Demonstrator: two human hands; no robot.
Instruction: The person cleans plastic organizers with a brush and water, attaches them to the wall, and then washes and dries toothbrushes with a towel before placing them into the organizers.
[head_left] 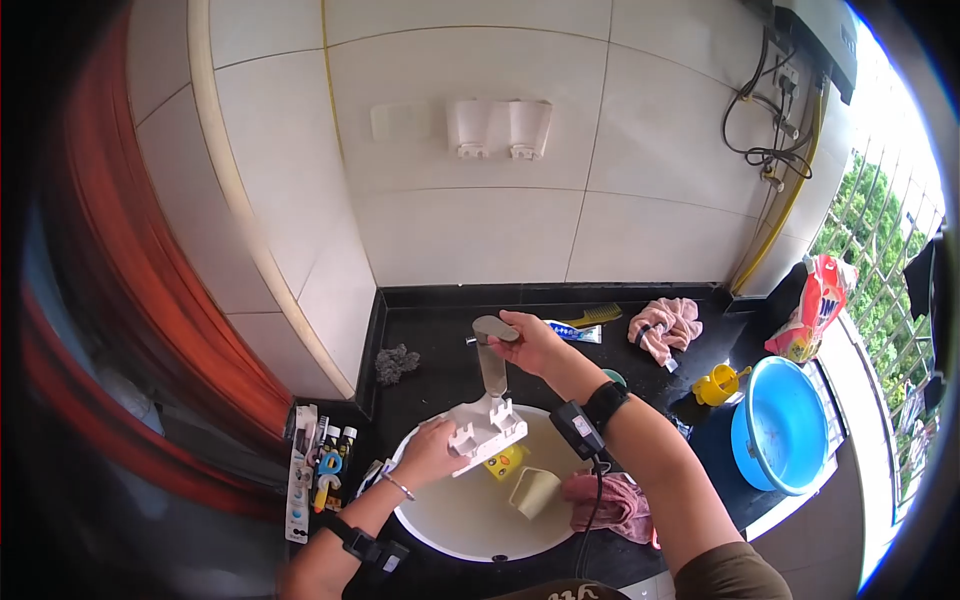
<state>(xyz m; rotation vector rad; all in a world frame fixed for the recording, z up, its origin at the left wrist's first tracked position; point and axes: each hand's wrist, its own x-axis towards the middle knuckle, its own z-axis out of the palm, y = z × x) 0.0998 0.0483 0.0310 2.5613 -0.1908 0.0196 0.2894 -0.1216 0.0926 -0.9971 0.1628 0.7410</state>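
Observation:
My left hand (428,452) grips a white plastic wall holder (488,436) with notched slots, held beneath the faucet (494,372) and over the white sink (425,520). The fingers of my right hand (532,345) are closed on the faucet handle (494,328). Whether water runs from the spout cannot be made out. Cloudy water stands in the sink, and in it lie a cream cup (536,493) and a yellow item with a cartoon face (506,462), partly hidden by the holder. A pink towel (612,506) hangs over the sink's right rim.
Two white holders (498,128) are fixed to the tiled wall. Toothpaste (575,331), a yellow comb (596,316), a pink cloth (665,328), a yellow cup (716,385), a blue basin (785,425) and a detergent bag (818,305) sit rightward. Boxed toothbrushes (300,475) stand at left.

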